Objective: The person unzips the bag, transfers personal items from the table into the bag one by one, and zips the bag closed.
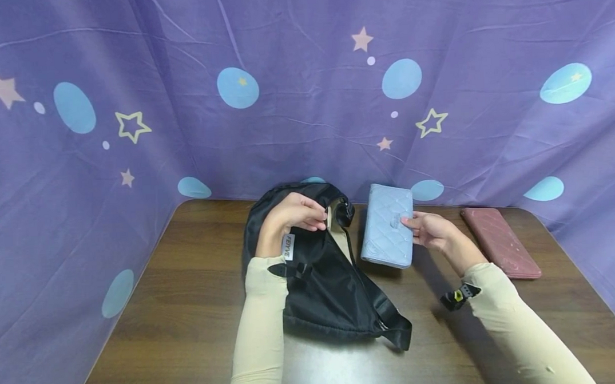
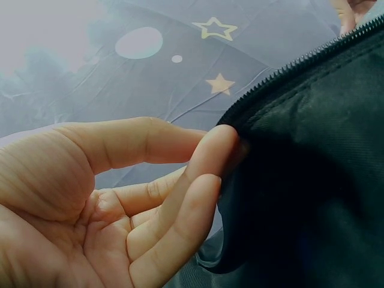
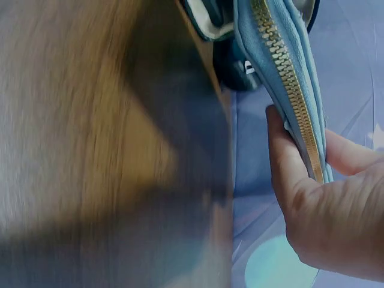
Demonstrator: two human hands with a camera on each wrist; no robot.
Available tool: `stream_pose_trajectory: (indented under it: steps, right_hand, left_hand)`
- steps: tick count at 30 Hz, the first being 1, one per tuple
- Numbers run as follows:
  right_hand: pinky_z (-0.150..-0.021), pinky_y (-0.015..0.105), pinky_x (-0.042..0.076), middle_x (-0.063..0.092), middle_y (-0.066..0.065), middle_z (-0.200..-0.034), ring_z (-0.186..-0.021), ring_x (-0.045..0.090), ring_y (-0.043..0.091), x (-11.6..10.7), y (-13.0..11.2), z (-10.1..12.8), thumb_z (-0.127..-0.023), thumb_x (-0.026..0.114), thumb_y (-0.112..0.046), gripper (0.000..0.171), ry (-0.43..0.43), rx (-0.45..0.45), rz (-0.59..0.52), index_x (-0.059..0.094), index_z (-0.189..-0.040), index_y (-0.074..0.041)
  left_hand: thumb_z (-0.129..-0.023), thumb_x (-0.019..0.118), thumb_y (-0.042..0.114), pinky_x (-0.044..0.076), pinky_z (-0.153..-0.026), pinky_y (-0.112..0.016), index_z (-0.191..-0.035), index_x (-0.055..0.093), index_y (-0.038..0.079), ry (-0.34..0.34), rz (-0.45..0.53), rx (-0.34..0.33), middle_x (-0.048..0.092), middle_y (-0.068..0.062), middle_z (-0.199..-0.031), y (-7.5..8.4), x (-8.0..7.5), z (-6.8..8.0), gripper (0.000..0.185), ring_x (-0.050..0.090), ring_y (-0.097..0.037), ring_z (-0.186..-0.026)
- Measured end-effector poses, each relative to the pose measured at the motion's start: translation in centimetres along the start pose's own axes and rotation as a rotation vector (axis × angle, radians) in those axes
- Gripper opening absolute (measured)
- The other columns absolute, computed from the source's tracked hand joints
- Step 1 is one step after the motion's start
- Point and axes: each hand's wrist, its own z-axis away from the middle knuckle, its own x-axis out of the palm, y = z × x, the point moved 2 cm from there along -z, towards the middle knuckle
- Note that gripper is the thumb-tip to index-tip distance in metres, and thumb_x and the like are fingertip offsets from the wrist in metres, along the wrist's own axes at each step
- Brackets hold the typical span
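The left hand (image 1: 288,216) pinches the black bag's (image 1: 322,283) zipper edge. At its 3 o'clock, the right hand (image 1: 430,229) grips a blue wallet (image 1: 386,226) above the table (image 1: 179,312).

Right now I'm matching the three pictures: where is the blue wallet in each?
Head: blue wallet at centre, right hand holding its edge.
Left wrist: not in it.
Right wrist: upper right, zip edge showing.
Shared landmark: black bag, filling the left-wrist view's right side.

- Left hand (image 1: 294,214) pinches the black bag's (image 1: 322,283) top edge.
- Right hand (image 1: 429,230) grips the blue wallet (image 1: 386,226), just right of the bag.
- Pink wallet (image 1: 500,242) lies farther right.
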Motion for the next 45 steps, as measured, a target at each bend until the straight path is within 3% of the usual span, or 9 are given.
stream_pose_trajectory:
  steps: [6,11,22,29,39,45]
  right_hand:
    - [-0.078,0.026,0.059,0.072,-0.005,-0.089,-0.084,0.071,0.007,1.8,-0.1,0.0,-0.107,0.045,-0.003,0.018,0.047,-0.062,-0.067,0.041,-0.123,-0.005]
    - [-0.076,0.027,0.060,0.073,-0.003,-0.087,-0.081,0.072,0.009,2.8,0.0,-0.2,-0.106,0.044,0.001,0.016,0.064,-0.108,-0.129,0.042,-0.122,-0.004]
    - [-0.078,0.028,0.059,0.071,-0.002,-0.087,-0.084,0.070,0.009,4.2,0.5,-1.1,-0.106,0.042,0.002,0.014,0.083,-0.087,-0.204,0.046,-0.116,-0.008]
    - [-0.080,0.029,0.059,0.070,-0.002,-0.090,-0.087,0.069,0.010,4.9,0.5,-1.3,-0.106,0.041,0.003,0.017,0.057,-0.095,-0.253,0.040,-0.120,-0.007]
    - [-0.078,0.029,0.060,0.070,-0.003,-0.089,-0.085,0.070,0.011,5.4,1.2,-1.2,-0.106,0.041,0.003,0.017,0.019,-0.066,-0.245,0.042,-0.118,-0.009]
    - [-0.076,0.028,0.060,0.071,-0.003,-0.087,-0.083,0.071,0.010,5.6,1.8,-1.0,-0.106,0.042,0.003,0.016,0.011,-0.062,-0.173,0.046,-0.117,-0.007]
  left_hand:
    - [-0.093,0.066,-0.001,0.060,-0.064,-0.019,-0.116,0.068,-0.013,0.002,-0.001,0.001,0.071,0.000,-0.073,-0.2,-0.1,-0.1,0.026,0.070,-0.007,-0.063]
    - [-0.093,0.067,0.000,0.060,-0.064,-0.019,-0.117,0.068,-0.012,0.007,-0.005,0.000,0.071,0.000,-0.072,-0.1,-0.1,-0.1,0.027,0.070,-0.006,-0.063]
    - [-0.092,0.069,0.001,0.061,-0.064,-0.021,-0.117,0.069,-0.009,0.034,-0.010,0.007,0.072,-0.001,-0.072,-0.3,0.1,-0.3,0.027,0.071,-0.008,-0.064]
    - [-0.093,0.069,0.001,0.061,-0.064,-0.021,-0.117,0.069,-0.010,0.039,-0.004,0.011,0.072,-0.002,-0.073,-0.1,0.0,-0.3,0.027,0.071,-0.008,-0.063]
    - [-0.092,0.069,0.000,0.061,-0.063,-0.021,-0.116,0.070,-0.010,0.045,0.004,0.014,0.072,-0.002,-0.073,-0.2,0.1,-0.3,0.026,0.071,-0.008,-0.063]
    - [-0.092,0.069,0.000,0.060,-0.062,-0.020,-0.116,0.069,-0.011,0.042,0.010,0.018,0.072,-0.002,-0.072,-0.1,0.2,-0.4,0.026,0.071,-0.008,-0.062]
